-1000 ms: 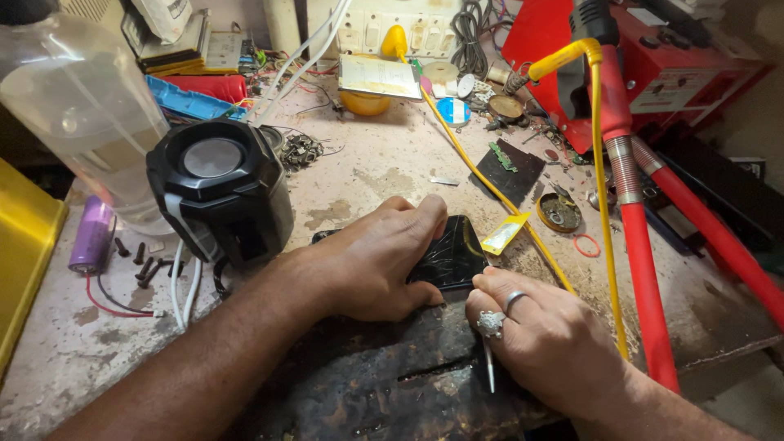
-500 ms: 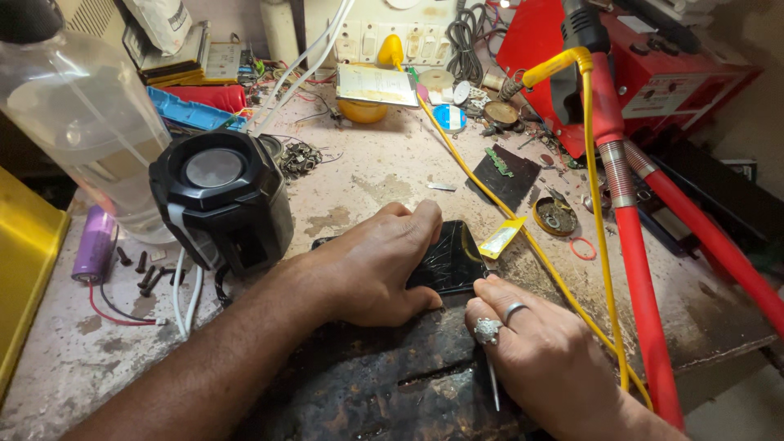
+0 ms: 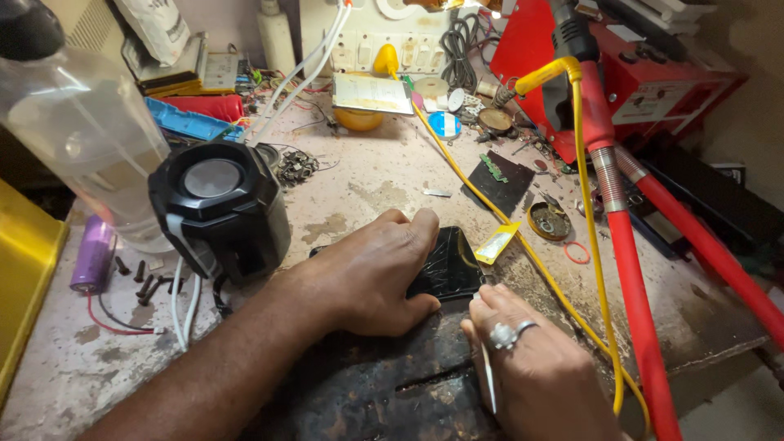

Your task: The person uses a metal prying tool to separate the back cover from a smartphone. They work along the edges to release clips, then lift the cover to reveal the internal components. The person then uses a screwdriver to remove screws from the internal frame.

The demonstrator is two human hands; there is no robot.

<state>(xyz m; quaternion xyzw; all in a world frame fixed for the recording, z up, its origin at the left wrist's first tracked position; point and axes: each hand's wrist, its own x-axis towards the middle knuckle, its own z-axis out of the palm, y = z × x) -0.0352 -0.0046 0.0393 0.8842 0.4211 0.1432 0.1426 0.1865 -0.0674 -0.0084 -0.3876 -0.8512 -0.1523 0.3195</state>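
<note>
— Where do we have the phone?

— The black phone [image 3: 445, 265] (its glass scratched and cracked) lies flat on the dark mat [image 3: 367, 392] near the front of the workbench [image 3: 384, 180]. Our left hand [image 3: 371, 278] lies palm down over its left part, fingers curled along the edge, pressing it in place.

— And the right?

— Our right hand [image 3: 535, 371] is closed around a thin metal tool [image 3: 487, 380], with its upper end at the phone's lower right corner. A yellow cable [image 3: 523, 241] passes just beside it; the black speaker [image 3: 219, 204] stands to our left.
</note>
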